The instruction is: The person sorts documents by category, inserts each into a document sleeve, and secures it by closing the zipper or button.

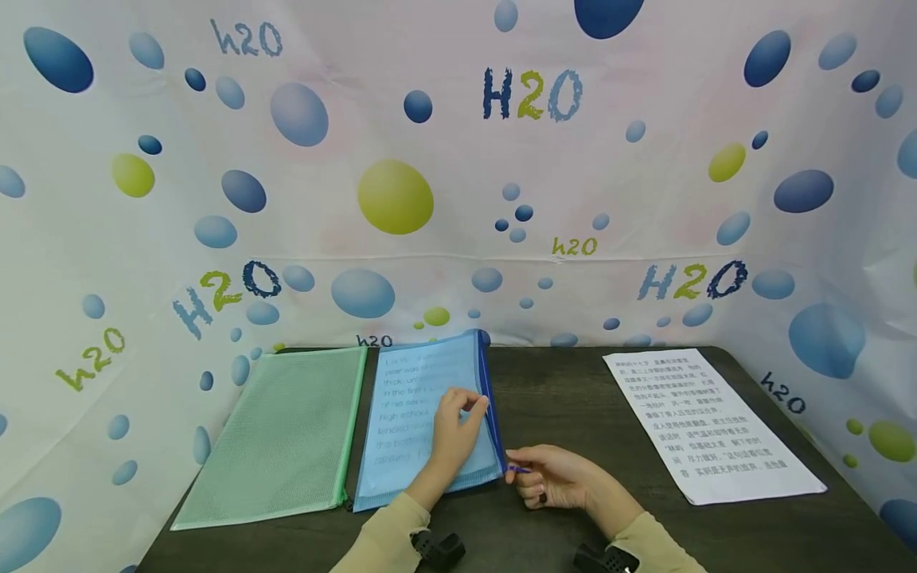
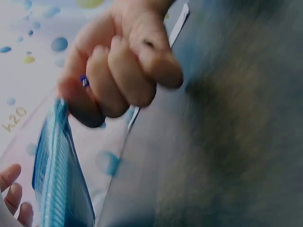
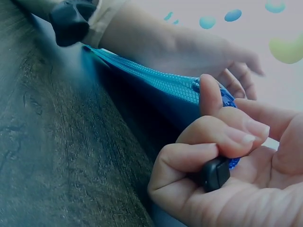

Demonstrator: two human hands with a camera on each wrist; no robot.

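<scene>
A blue mesh zip pouch (image 1: 415, 446) lies on the dark table, with a handwritten sheet showing through it. A darker blue zip band runs along its right side. Beside the pouch's lower right corner, my right hand (image 1: 555, 477) grips the blue zip-pull cord (image 3: 234, 162) in curled fingers. The cord's black end piece (image 3: 216, 174) pokes out below those fingers. My left hand (image 1: 456, 430) is over the pouch near the zip band, its fingers loosely bent; the right wrist view shows this left hand (image 3: 189, 52) above the mesh edge with nothing in its fingers.
To the left of the blue pouch lies a green mesh zip pouch (image 1: 279, 438). A white printed sheet (image 1: 712, 426) rests at the right of the table (image 1: 573, 398). Behind the table hangs a white curtain (image 1: 458, 143) with coloured dots and lettering.
</scene>
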